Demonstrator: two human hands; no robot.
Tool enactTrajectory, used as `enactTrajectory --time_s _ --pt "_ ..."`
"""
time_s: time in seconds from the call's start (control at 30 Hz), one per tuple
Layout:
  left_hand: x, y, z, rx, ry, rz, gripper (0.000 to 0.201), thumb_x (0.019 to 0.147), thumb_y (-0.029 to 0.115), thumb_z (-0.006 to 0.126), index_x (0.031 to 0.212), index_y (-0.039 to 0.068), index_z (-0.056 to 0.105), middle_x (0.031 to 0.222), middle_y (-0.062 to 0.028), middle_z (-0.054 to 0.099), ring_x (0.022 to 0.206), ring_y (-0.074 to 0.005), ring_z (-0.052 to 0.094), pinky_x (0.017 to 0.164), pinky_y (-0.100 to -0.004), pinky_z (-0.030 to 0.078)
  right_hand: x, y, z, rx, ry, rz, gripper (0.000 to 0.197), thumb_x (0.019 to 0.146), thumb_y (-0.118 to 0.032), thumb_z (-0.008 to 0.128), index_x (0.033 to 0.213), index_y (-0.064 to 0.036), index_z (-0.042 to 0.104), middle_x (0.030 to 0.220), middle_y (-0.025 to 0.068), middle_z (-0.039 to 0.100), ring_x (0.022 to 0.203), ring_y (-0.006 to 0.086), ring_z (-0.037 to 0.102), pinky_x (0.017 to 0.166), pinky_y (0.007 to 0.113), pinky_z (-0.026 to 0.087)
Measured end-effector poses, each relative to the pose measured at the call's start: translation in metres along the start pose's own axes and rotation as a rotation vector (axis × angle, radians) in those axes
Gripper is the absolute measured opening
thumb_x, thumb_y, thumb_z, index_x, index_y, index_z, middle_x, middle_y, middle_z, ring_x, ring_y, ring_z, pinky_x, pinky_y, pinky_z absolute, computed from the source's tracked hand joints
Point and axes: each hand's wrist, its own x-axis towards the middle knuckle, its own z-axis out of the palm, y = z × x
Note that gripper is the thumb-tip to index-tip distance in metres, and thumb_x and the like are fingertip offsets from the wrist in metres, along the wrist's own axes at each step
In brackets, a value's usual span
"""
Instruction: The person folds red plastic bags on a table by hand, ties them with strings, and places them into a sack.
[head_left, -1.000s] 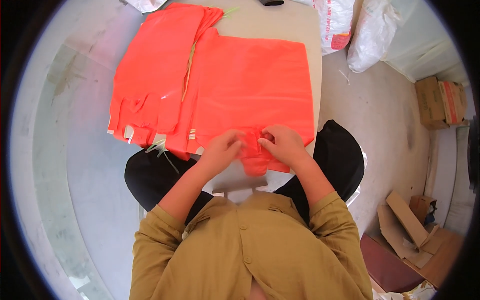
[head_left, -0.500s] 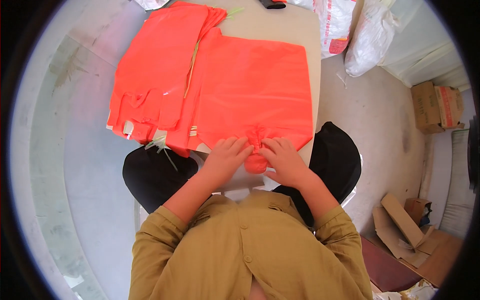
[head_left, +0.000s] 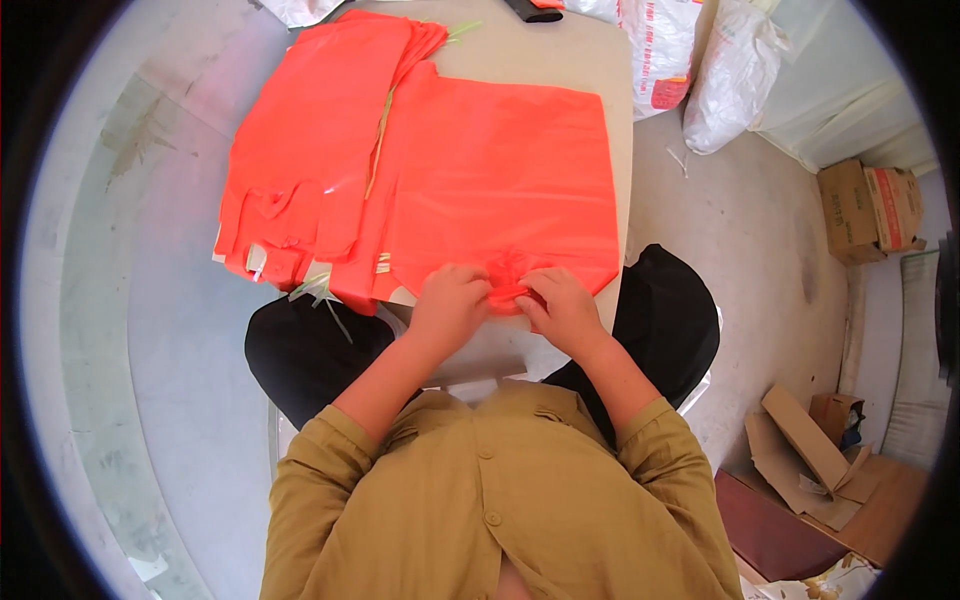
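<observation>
Pale grey concrete floor [head_left: 740, 250] spreads around my seat, and on it stands the beige, smooth tabletop [head_left: 540, 60] whose near edge comes up between my knees, close enough that my forearms reach it with bent elbows. Over its left half, running past the near-left corner, lies a thick, overlapping stack of bright orange-red plastic bags [head_left: 310, 120], perhaps set aside there so that the right half serves my hands. On that right half, reaching to the near edge, a broad, flat pile of orange-red plastic film [head_left: 500, 170] is spread out; the tabletop seems to carry its weight, leaving my fingers only its near end. Beyond the far-right corner, off the tabletop, two white woven sacks [head_left: 735, 75] stand on the floor, with brown cardboard boxes [head_left: 850, 215] farther to the right.

My left hand [head_left: 450, 305] and right hand [head_left: 563, 305] face each other at the near edge. Both have fingers curled narrow, pinching opposite sides of the crumpled, gathered orange-red end [head_left: 510, 270], presumably because loose film would spring apart if only one side were held. Smallest of all, a thin yellow-green strip [head_left: 378, 140] runs along the seam between stack and pile, maybe a tie.
</observation>
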Motion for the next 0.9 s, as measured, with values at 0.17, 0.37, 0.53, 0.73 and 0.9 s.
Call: enactTrajectory --time_s 0.17,0.37,0.53,0.73,0.9 --pt "0.009 0.006 0.006 -0.019 0.066 -0.067 0.021 0.071 0.007 0.069 0.091 0.004 0.062 0.096 -0.0099 0.063 0.089 -0.0332 0.057 0.079 -0.0416 0.046 0.009 0.009 0.007 -0.075 0.027 0.003 0.012 0.078 -0.014 0.069 0.083 -0.0052 0.063 0.081 0.0113 0.061 0.08 0.0329 0.058 0.071 0.043 0.046" --pt "0.012 0.009 0.011 0.023 0.1 -0.168 0.021 0.073 0.006 0.067 0.088 0.004 0.053 0.084 -0.0118 0.057 0.082 -0.0337 0.055 0.073 -0.0438 0.043 0.012 0.014 0.014 -0.136 0.064 0.027 0.013 0.08 -0.017 0.067 0.083 -0.0057 0.063 0.079 0.0092 0.06 0.076 0.0314 0.057 0.069 0.041 0.046" --pt "0.014 0.01 0.011 -0.012 0.118 -0.121 0.017 0.075 0.005 0.067 0.082 0.004 0.051 0.081 -0.012 0.055 0.079 -0.0343 0.054 0.07 -0.044 0.042 0.009 0.006 0.004 0.002 0.061 0.057 0.019 0.079 -0.021 0.069 0.087 -0.0059 0.062 0.079 0.008 0.06 0.076 0.0309 0.057 0.07 0.043 0.045" --pt "0.017 0.012 0.013 -0.016 0.123 -0.175 0.018 0.076 0.006 0.068 0.08 0.005 0.05 0.08 -0.0124 0.055 0.079 -0.0346 0.054 0.068 -0.0445 0.042 0.005 0.016 0.011 -0.079 0.116 0.008 0.016 0.077 -0.017 0.071 0.086 -0.0073 0.063 0.079 0.0071 0.061 0.076 0.03 0.057 0.069 0.041 0.044" --pt "0.008 0.015 0.01 0.108 0.056 -0.081 0.025 0.072 0.01 0.072 0.093 0.007 0.058 0.095 -0.0127 0.058 0.086 -0.0339 0.056 0.075 -0.0438 0.044 0.009 0.018 0.014 -0.063 0.09 0.063 0.011 0.076 -0.015 0.07 0.078 -0.0098 0.062 0.077 0.0066 0.06 0.077 0.0288 0.058 0.068 0.042 0.044"
